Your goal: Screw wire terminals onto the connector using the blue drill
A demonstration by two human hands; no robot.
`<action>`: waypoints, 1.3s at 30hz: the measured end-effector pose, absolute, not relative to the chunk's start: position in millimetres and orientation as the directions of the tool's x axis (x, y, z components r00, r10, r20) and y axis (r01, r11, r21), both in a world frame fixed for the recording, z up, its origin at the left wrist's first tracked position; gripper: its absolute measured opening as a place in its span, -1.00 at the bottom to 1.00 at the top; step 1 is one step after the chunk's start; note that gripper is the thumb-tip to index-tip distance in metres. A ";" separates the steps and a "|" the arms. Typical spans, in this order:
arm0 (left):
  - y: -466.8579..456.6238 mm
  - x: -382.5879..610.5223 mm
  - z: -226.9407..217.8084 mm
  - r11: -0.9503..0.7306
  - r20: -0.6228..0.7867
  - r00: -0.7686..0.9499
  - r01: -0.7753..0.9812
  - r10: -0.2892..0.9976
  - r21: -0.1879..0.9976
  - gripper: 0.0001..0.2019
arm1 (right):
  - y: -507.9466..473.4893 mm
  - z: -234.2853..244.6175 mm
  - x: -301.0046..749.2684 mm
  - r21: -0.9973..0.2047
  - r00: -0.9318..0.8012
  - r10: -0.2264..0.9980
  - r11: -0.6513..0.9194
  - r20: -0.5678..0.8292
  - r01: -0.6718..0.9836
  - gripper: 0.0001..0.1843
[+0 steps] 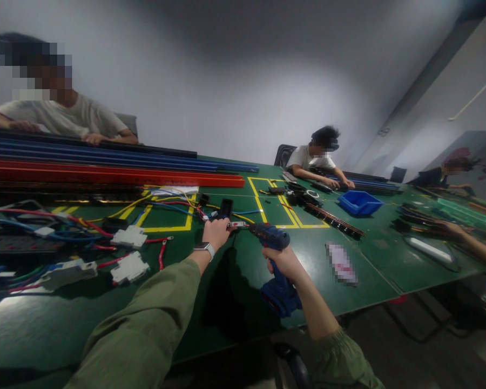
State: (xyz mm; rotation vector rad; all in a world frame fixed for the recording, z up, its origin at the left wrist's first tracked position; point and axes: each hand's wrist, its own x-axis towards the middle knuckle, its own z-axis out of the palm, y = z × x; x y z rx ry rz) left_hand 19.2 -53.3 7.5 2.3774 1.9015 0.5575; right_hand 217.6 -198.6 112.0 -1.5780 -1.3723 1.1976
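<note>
My right hand [281,263] is wrapped round the grip of a blue cordless drill [281,300], whose chuck points left. Close to the drill's tip, my left hand [216,233] is closed on a small white-and-red part [238,224]. Whether the bit touches this part I cannot tell. A black block-shaped piece [226,208] stands just behind my left fingers, with wires running left from it. White connector blocks [129,237] with red cables lie on the green table [178,319] to the left.
Long red [113,174] and blue profiles [154,160] lie across the back left. A blue bin [359,203], a black slotted strip [335,220] and a pixelated paper [342,263] are to the right. Co-workers [311,159] sit around the table; a person's arm [465,237] reaches in at right.
</note>
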 end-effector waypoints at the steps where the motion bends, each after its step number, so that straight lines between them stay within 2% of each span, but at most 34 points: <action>1: -53.7 19.3 8.1 -0.241 0.246 0.179 0.936 0.953 0.254 -0.61 | -198.3 111.7 217.8 -0.932 0.002 0.982 -0.181 -0.190 0.315 -0.92; 10: -53.5 20.2 7.3 -0.237 0.252 0.176 0.941 0.952 0.240 -0.61 | -192.5 107.3 223.2 -0.925 -0.011 0.973 -0.217 -0.232 0.312 -0.91; 22: -52.9 19.3 7.2 -0.245 0.260 0.181 0.939 0.949 0.241 -0.56 | -193.0 100.9 225.3 -0.940 -0.028 0.989 -0.131 -0.147 0.316 -0.89; 27: -53.0 19.2 8.2 -0.249 0.267 0.183 0.938 0.946 0.240 -0.54 | -191.3 101.8 224.9 -0.937 -0.036 0.984 -0.156 -0.176 0.312 -0.90; 31: -53.6 19.2 9.2 -0.237 0.264 0.169 0.939 0.950 0.248 -0.52 | -191.5 101.4 224.6 -0.951 -0.031 0.990 -0.124 -0.139 0.282 -0.91; 39: -53.8 19.7 10.0 -0.230 0.270 0.159 0.939 0.950 0.255 -0.54 | -193.5 101.8 224.4 -0.936 -0.009 0.988 -0.146 -0.157 0.319 -0.89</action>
